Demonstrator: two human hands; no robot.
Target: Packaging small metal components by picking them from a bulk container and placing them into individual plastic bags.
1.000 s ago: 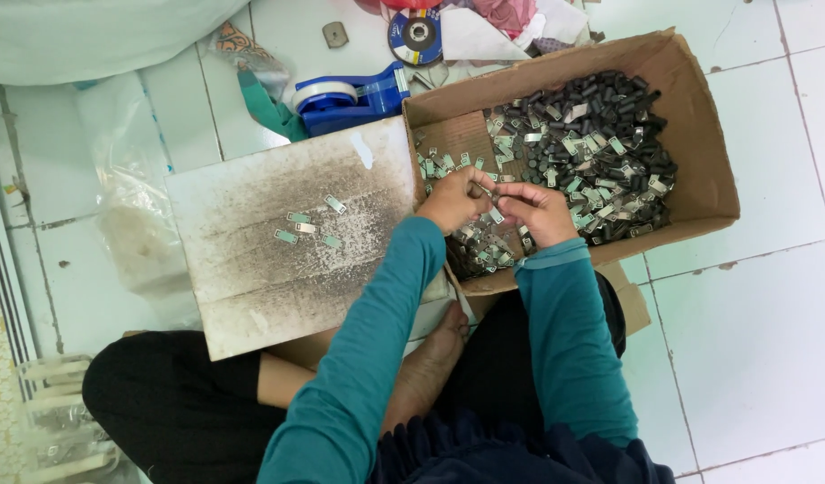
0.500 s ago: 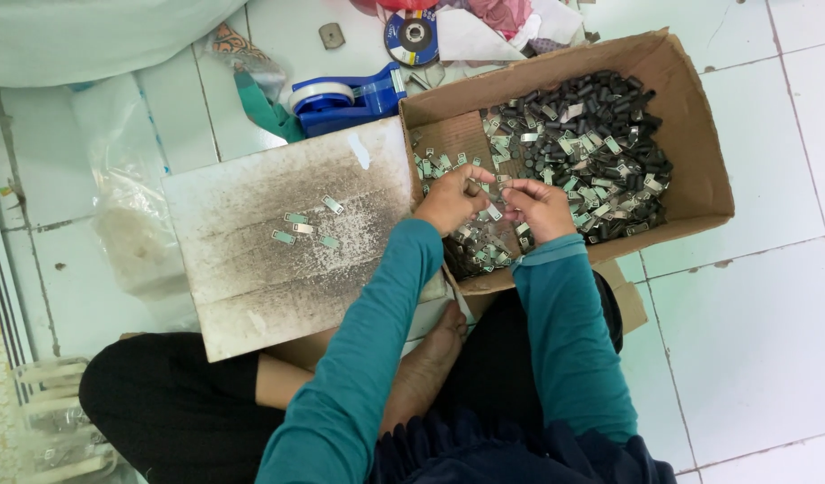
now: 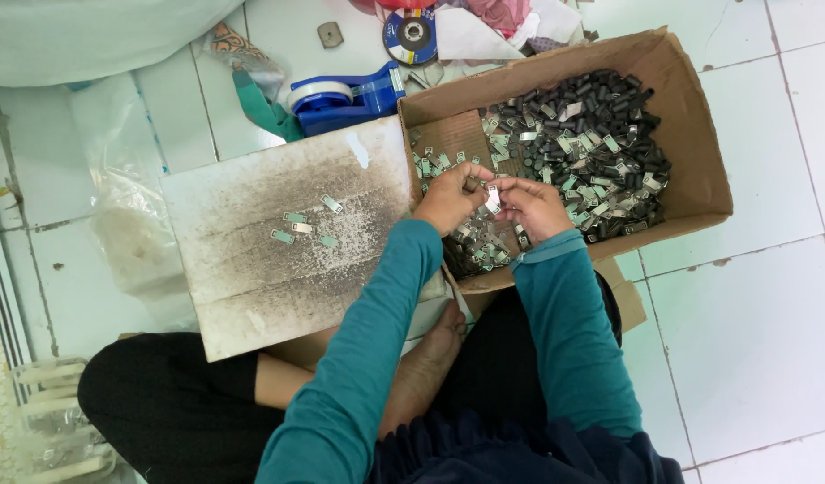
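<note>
While both hands meet over the cardboard box [image 3: 690, 134], the left hand [image 3: 448, 199] and right hand [image 3: 531, 208] pinch one small metal piece [image 3: 493, 197] between closed fingertips, so it looks mid-sorting, needing a careful carry left to the white board [image 3: 251, 278].

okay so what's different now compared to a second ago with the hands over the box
Little. Both hands have lifted slightly off the heap in the cardboard box; the left hand and right hand now pinch one small metal piece between them. The few pieces on the stained board lie as before.
</note>
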